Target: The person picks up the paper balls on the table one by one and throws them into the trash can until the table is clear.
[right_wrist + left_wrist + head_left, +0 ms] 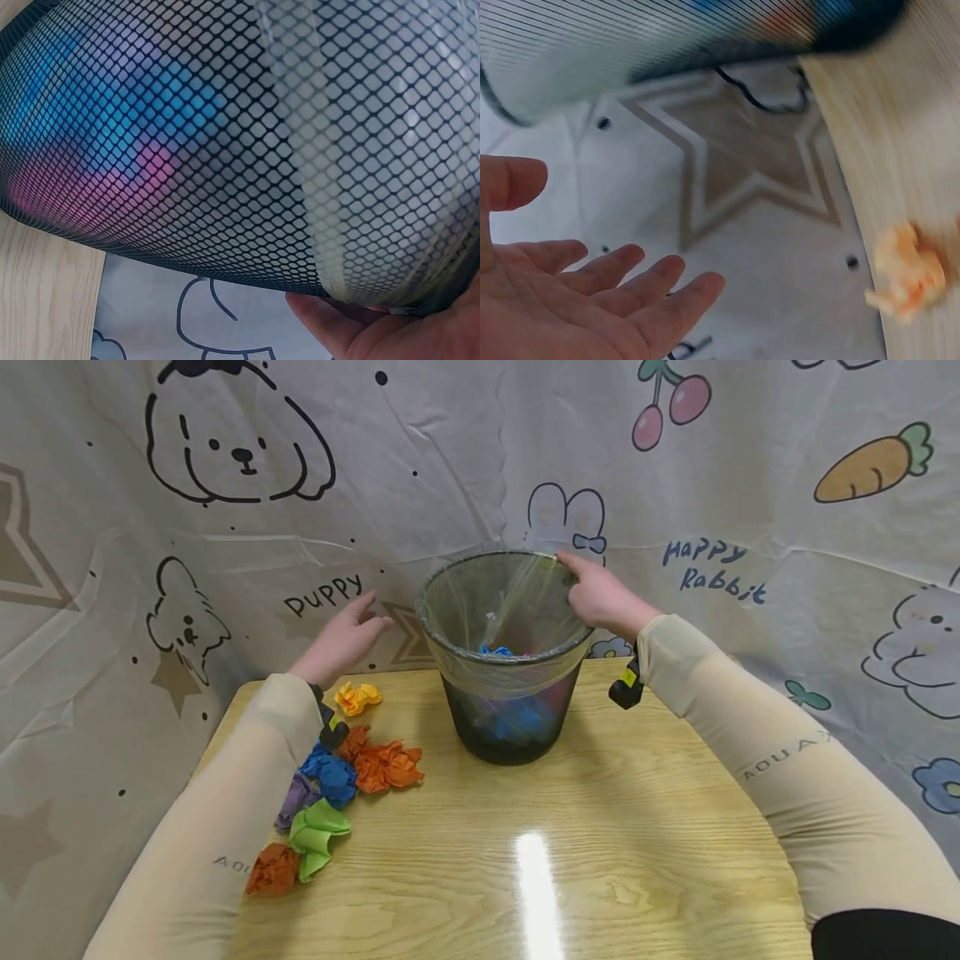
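Observation:
A black mesh wastebasket (506, 745), upright at the back of the table, is lined with a thin clear bag (468, 618) folded over its rim. My right hand (606, 597) grips the rim on the right side, index finger along the top edge; part of this hand is hidden behind the mesh in the right wrist view. Through the mesh show blue (112, 112) and pink crumpled papers (97, 195). To the left of the wastebasket, my left hand (341, 639) is held in the air, fingers extended and holding nothing. A yellow crumpled paper (357, 698) lies below it.
Several crumpled papers lie along the table's left side: orange (387, 766), blue (330, 775), purple (296, 802), green (318, 837) and a rust-orange one (273, 870) near my left forearm. A printed curtain (450, 460) hangs right behind the wooden table (637, 827).

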`<state>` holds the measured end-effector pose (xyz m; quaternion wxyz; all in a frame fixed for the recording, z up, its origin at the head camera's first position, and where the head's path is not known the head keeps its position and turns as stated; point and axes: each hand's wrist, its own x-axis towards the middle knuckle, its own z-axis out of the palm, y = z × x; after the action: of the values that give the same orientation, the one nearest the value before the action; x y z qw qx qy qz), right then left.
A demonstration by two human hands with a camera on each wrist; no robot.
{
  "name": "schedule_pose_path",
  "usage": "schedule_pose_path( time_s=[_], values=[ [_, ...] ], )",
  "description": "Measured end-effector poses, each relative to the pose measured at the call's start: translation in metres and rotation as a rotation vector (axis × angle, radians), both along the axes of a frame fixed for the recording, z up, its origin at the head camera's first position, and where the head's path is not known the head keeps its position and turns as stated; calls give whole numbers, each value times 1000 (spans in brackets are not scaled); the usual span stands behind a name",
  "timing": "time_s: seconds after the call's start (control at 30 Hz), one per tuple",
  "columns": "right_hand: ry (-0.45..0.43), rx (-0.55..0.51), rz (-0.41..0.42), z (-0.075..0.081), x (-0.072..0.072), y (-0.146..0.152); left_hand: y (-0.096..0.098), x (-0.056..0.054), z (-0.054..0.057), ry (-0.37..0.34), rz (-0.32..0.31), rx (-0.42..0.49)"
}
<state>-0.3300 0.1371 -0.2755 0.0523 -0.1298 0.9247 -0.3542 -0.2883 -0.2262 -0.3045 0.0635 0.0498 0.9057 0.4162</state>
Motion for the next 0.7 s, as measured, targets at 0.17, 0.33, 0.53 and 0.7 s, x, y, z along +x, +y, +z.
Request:
schedule_pose_path(
  time_s=[0.17, 0.33, 0.53, 0.7],
  values=[
    [-5, -4, -8, 1, 1, 1, -19, -2, -15, 19, -22, -160],
    [0, -4, -13, 1, 1, 2, -34, -6, -34, 11, -46, -295],
    [-3, -9, -12, 0, 1, 1, -45, -11, -60, -36, -42, -437],
    [-2, -15, -14, -1, 0, -1, -50, -14, -77, -77, -24, -529]
  ],
)
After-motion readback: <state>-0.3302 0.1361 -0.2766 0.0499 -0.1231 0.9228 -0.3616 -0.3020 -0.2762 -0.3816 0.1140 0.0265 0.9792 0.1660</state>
